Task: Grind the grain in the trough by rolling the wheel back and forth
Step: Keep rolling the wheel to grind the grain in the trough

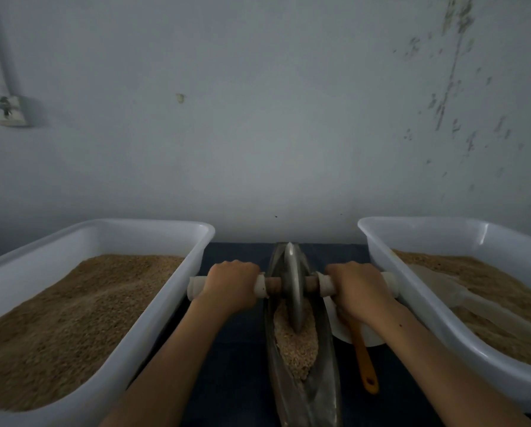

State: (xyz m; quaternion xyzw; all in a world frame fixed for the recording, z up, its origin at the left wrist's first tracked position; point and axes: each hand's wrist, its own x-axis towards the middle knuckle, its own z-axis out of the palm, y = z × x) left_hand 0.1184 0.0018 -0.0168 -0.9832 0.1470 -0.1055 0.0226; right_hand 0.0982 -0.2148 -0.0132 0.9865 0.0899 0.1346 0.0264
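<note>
A narrow boat-shaped metal trough (pixel 325 386) lies lengthwise between two tubs, with pale crushed grain (pixel 295 349) heaped in its middle. A grey metal wheel (pixel 293 285) stands upright in the far half of the trough, its lower rim in the grain. An axle runs through the wheel with white handles on both sides. My left hand (pixel 230 285) grips the left handle (pixel 196 286). My right hand (pixel 358 291) grips the right handle (pixel 327 285).
A white tub (pixel 153 315) full of brown grain stands at the left. Another white tub (pixel 409 306) with grain and a pale scoop stands at the right. A white dish (pixel 338 328) and an orange-handled tool (pixel 364 362) lie right of the trough. A grey wall is close behind.
</note>
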